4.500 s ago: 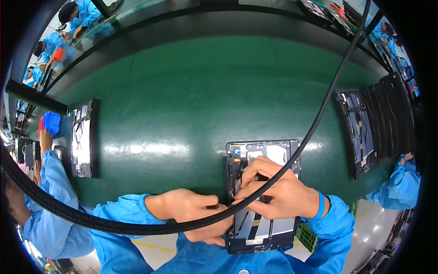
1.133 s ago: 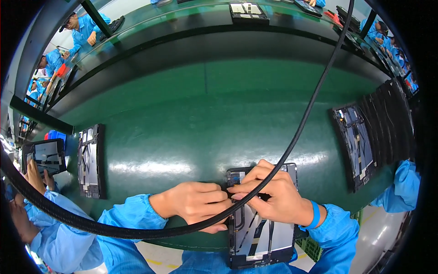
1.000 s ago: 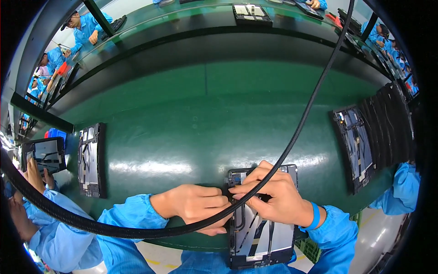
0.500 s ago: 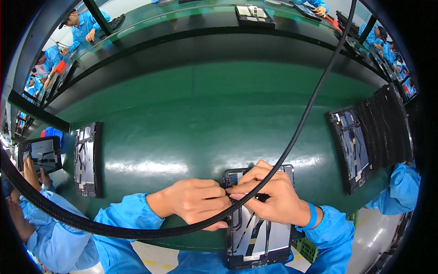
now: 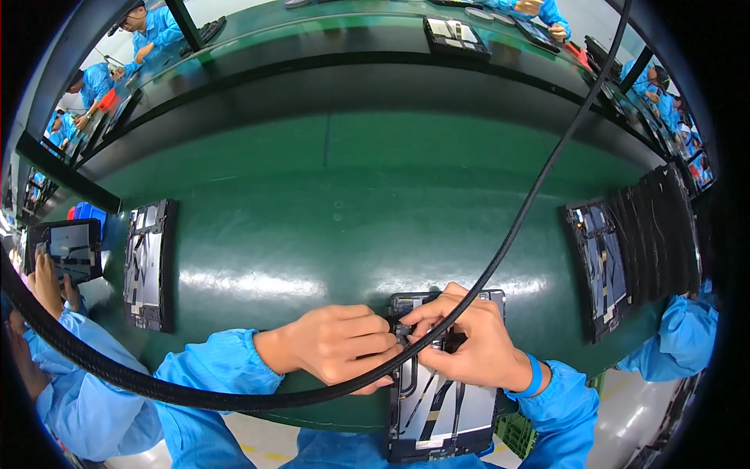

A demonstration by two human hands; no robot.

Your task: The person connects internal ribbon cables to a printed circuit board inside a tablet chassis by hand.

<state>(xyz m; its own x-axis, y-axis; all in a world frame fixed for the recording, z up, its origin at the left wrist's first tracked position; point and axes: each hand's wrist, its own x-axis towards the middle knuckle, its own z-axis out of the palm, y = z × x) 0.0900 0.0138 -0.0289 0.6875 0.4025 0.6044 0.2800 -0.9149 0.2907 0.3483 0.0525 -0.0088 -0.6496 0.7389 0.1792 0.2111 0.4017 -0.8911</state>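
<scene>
An opened tablet (image 5: 476, 399), its pale inside crossed by dark strips, lies at the table's near edge, its lower end reaching past that edge. My left hand (image 5: 332, 344) is closed at its upper left side, fingers curled; what they hold, if anything, is hidden. Over the tablet's upper part, my right hand (image 5: 469, 336) has thumb and forefinger bent toward the left fingertips, and anything between them is too small to make out. A thick black braided cable (image 5: 516, 227) passes in front of both hands and hides part of the fingers.
Another opened tablet (image 5: 147, 266) lies on the green table (image 5: 312, 211) at left. At right, one more (image 5: 601, 266) leans against a row of black slabs (image 5: 660, 234). A neighbour's hands hold a tablet (image 5: 74, 248) at far left. Behind runs a raised shelf (image 5: 328, 59).
My right fingertips have drawn slightly right, away from my left fingertips, and the gap between thumb and forefinger has widened. My left hand stays almost in place. The whole view has shifted slightly.
</scene>
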